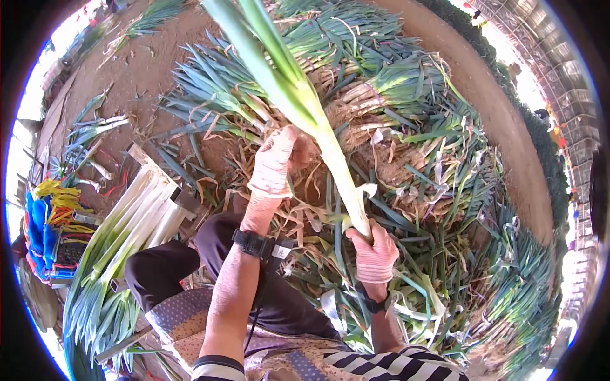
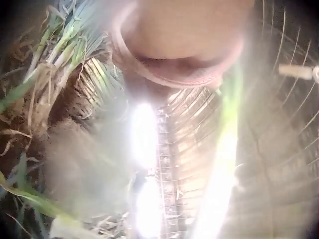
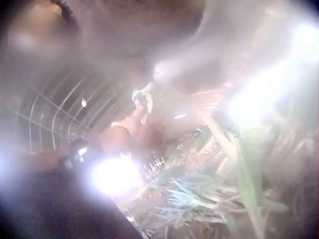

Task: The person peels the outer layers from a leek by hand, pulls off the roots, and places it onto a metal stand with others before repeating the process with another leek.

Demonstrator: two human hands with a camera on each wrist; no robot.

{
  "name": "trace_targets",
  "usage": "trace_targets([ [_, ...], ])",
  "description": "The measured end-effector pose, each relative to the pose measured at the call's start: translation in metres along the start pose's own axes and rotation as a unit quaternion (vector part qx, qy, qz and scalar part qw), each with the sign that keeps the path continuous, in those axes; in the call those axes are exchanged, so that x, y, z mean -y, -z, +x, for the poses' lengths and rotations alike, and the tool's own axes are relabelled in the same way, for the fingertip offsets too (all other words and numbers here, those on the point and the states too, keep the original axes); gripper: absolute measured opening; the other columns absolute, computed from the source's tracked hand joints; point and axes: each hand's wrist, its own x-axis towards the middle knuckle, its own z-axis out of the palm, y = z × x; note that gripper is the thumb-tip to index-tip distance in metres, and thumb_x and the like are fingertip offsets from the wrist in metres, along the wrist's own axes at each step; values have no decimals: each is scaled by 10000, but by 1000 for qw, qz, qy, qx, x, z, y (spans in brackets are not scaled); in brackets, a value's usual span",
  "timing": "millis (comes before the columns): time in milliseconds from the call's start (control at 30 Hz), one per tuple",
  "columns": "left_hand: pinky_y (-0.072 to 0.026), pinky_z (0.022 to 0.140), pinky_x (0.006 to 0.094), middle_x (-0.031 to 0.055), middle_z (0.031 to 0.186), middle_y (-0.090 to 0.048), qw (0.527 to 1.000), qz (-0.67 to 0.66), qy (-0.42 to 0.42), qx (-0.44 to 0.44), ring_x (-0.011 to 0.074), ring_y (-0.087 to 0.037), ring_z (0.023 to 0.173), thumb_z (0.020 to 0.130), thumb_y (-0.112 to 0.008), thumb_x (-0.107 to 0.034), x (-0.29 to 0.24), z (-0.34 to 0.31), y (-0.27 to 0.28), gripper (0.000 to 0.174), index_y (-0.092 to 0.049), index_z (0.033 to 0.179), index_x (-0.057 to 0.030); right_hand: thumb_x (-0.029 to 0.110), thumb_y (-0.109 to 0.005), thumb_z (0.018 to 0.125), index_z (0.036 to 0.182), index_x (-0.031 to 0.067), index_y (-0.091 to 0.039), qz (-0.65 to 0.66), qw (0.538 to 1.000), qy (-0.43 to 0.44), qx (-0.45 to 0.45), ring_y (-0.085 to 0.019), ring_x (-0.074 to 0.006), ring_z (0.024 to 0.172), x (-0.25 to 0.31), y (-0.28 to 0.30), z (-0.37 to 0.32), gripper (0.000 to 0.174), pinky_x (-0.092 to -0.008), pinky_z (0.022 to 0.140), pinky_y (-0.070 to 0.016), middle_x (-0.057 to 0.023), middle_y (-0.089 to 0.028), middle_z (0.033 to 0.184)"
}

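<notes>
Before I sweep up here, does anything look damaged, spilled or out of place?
Two things. A pale flap sticks out from the leek in the right hand, near its lower end, as if a layer has come loose. Dry, tan leaves lie in a messy tangle nearby, unlike the more orderly piled leeks beyond.

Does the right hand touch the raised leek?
Touching: the head view shows the right hand gripping the raised leek at its white end.
</notes>
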Motion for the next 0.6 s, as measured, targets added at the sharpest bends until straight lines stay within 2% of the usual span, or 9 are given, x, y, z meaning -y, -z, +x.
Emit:
trace_targets([
  [67, -501, 559, 239, 41, 773, -660, 998, 5, -44, 43, 111, -608, 607, 856, -689, -258, -5, -8, -4, 228, -633, 933, -51, 306, -822, 634, 939, 57, -633, -137, 989, 61, -19, -578, -296, 643, -8, -4, -7, 436, -377, 574, -460, -97, -608, 756],
  [100, -516, 537, 245, 74, 783, -670, 999, 14, -43, 28, 121, -618, 584, 844, -701, -220, -4, -10, -5, 222, -630, 917, -23, 169, -857, 577, 969, 55, -636, -165, 986, 7, 0, -600, -275, 731, -5, -7, -10, 464, -343, 659, -488, -81, -633, 833],
  [200, -534, 523, 264, 109, 804, -676, 999, -27, -32, 12, 145, -629, 557, 831, -703, -176, 0, -8, 6, 216, -623, 906, 10, 199, -858, 578, 993, 79, -637, -167, 985, 22, -25, -603, -278, 772, -13, -19, -13, 486, -348, 669, -489, -92, -625, 894],
  [467, -552, 498, 291, 126, 765, -667, 997, -54, 17, -50, 188, -642, 539, 832, -630, -94, -15, -9, 6, 207, -581, 985, 36, 227, -850, 596, 1000, 66, -637, -201, 979, 11, 16, -606, -290, 795, -16, -29, -16, 484, -361, 690, -494, -103, -625, 902],
  [533, -556, 482, 303, 135, 760, -666, 998, -18, 43, -52, 198, -646, 535, 818, -616, -67, -9, -4, 16, 202, -575, 981, 45, 232, -852, 593, 999, 62, -636, -215, 976, 4, 28, -604, -294, 796, -15, -26, -16, 490, -361, 690, -494, -106, -624, 902],
  [600, -539, 448, 313, 136, 734, -655, 996, -14, 47, -75, 202, -623, 494, 802, -583, -30, -9, -5, 14, 181, -572, 964, 51, 195, -844, 609, 1007, 61, -635, -199, 979, 18, 33, -612, -257, 730, -15, -22, -17, 469, -347, 655, -491, -103, -629, 833],
])
